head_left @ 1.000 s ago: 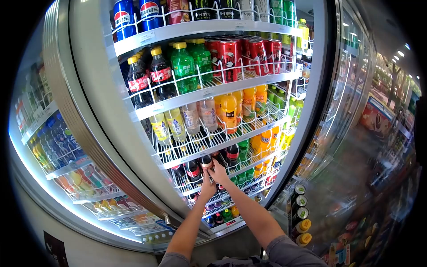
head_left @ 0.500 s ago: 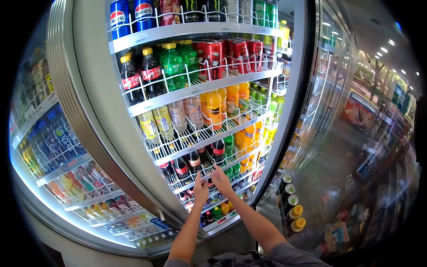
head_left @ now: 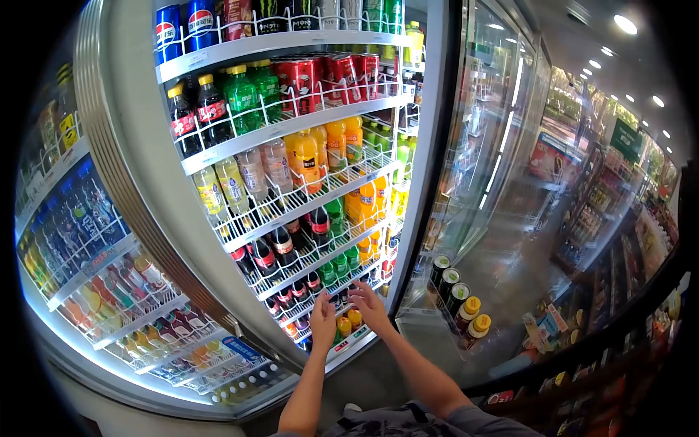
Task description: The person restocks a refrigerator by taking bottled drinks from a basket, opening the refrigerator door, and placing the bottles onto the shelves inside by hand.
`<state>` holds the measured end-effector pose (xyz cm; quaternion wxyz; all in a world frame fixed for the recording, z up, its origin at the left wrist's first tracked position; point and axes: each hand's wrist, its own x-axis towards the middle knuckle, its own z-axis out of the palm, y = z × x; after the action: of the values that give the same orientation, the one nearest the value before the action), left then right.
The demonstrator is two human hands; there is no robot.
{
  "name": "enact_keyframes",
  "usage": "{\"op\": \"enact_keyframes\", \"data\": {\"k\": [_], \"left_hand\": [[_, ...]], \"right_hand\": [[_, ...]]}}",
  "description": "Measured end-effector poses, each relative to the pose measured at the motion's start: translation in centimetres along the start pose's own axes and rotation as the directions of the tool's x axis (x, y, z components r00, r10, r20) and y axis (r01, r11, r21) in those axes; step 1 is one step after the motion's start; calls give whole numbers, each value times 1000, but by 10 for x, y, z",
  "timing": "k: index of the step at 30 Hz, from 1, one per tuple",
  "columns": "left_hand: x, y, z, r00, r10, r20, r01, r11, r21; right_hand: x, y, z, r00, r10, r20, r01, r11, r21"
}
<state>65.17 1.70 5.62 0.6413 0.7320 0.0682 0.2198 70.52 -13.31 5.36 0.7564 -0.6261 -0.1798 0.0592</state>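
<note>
My left hand [head_left: 322, 320] is raised before the lower shelves of an upright drinks fridge, fingers up and apart, with nothing visible in it. Just right of it, my right hand [head_left: 370, 307] reaches in with its fingers stretched toward the left, also with nothing visible in it. A gap separates the hands. Behind and above them, dark cola bottles [head_left: 282, 247] and green bottles [head_left: 334, 211] stand on a white wire shelf. Small orange bottles [head_left: 354, 318] on the bottom level show between my hands. Whether my fingertips touch the lower rack cannot be made out.
Higher shelves hold orange juice bottles [head_left: 303, 156], red cans [head_left: 297, 81] and blue cans [head_left: 168, 33]. A second lit fridge [head_left: 109, 291] is at left. The glass door [head_left: 466, 182] stands open at right, near several dark cans [head_left: 449, 280] and yellow-capped bottles [head_left: 475, 328].
Both hands have moved down from in front of the cola shelf to the lower shelves, and have drawn slightly apart. The view has turned right, so the fridge sits further left.
</note>
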Motion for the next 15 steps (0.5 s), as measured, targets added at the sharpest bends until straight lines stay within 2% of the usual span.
{"op": "enact_keyframes", "data": {"k": [6,8,11,15], "left_hand": [[-75,16,28,1000,-23,10,24,990,-139],[-103,33,36,999,-46,-26,43,991,-123],[-148,49,37,999,-42,17,44,994,-99],[-214,62,30,993,-94,-70,81,982,-170]], "right_hand": [[-65,-25,-27,994,38,105,-42,999,32],[-85,-25,-38,986,43,162,-52,997,51],[-118,-41,-45,975,52,216,-70,995,77],[-159,-59,-45,950,84,302,-111,991,73]]}}
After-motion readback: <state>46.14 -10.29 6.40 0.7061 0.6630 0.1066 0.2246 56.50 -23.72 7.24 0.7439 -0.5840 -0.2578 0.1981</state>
